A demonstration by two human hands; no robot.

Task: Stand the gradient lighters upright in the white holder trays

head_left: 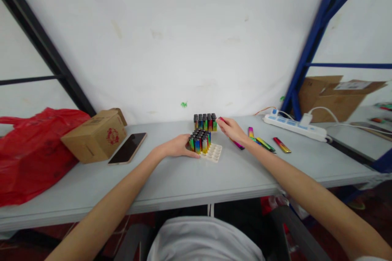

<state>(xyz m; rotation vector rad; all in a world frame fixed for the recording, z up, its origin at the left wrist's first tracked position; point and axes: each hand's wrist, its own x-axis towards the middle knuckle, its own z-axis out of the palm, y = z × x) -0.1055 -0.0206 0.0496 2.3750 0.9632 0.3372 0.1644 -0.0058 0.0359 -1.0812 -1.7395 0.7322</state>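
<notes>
My left hand grips the left side of a white tray with round hollows, its thumb along the front edge. Black-topped, shiny rainbow-coloured lighters stand upright in the tray's left part; hollows on the right show bare. Behind it, close to the wall, another block of upright lighters stands in rows. Beside that block, my right hand is closed on a reddish-pink lighter, mostly hidden by the fingers. Under the right wrist lie loose lighters, among them a purple one and a yellow-green one.
A red-and-gold lighter lies farther right, before a white power strip with plugs and cables. On the left are a phone, a cardboard box and a red plastic bag. A blue rack post rises at right.
</notes>
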